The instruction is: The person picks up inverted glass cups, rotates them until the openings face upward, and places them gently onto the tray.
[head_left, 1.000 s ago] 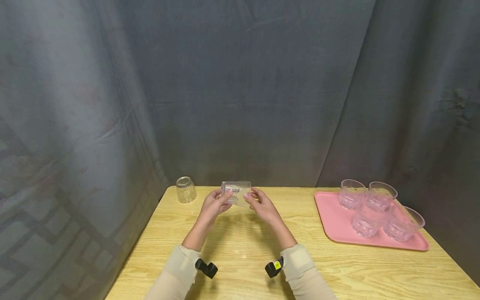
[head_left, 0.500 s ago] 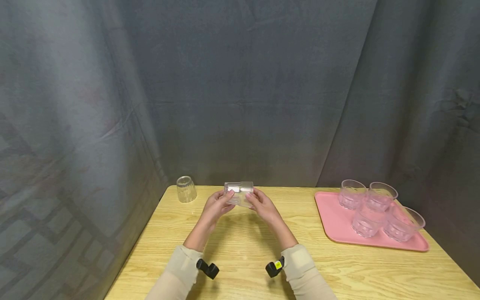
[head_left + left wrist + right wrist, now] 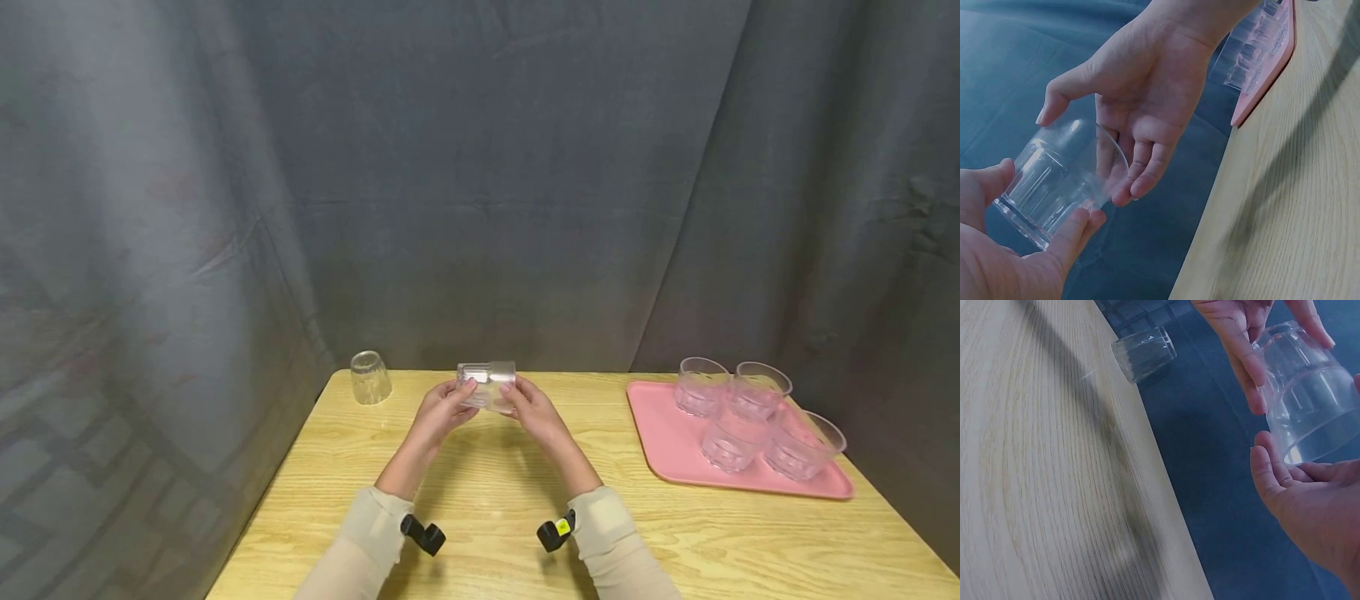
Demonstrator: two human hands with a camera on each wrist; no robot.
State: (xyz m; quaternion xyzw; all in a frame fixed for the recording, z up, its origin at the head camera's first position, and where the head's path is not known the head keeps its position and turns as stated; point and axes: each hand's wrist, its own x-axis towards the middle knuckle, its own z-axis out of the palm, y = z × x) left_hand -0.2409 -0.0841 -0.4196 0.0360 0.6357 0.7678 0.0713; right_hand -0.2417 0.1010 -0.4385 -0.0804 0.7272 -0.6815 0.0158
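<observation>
A clear drinking glass (image 3: 487, 387) is held on its side above the table, base toward the left and mouth toward the right. My left hand (image 3: 442, 410) grips the base end between thumb and fingers. At the rim end, my right hand (image 3: 537, 413) holds the glass with the thumb on the near side and fingers beneath. The left wrist view shows the faceted lower wall of the glass (image 3: 1054, 181) and its smooth upper band. In the right wrist view, the open mouth of the glass (image 3: 1316, 406) faces the right palm.
One clear glass (image 3: 371, 379) stands upside down at the table's back left corner. On the right, a pink tray (image 3: 675, 454) bears several upright clear bowls or wide glasses (image 3: 726, 450). A grey curtain (image 3: 480, 208) hangs behind the wooden table (image 3: 487, 542).
Both hands have shifted slightly to the right together with the glass. The glass on the left and the tray stay in place.
</observation>
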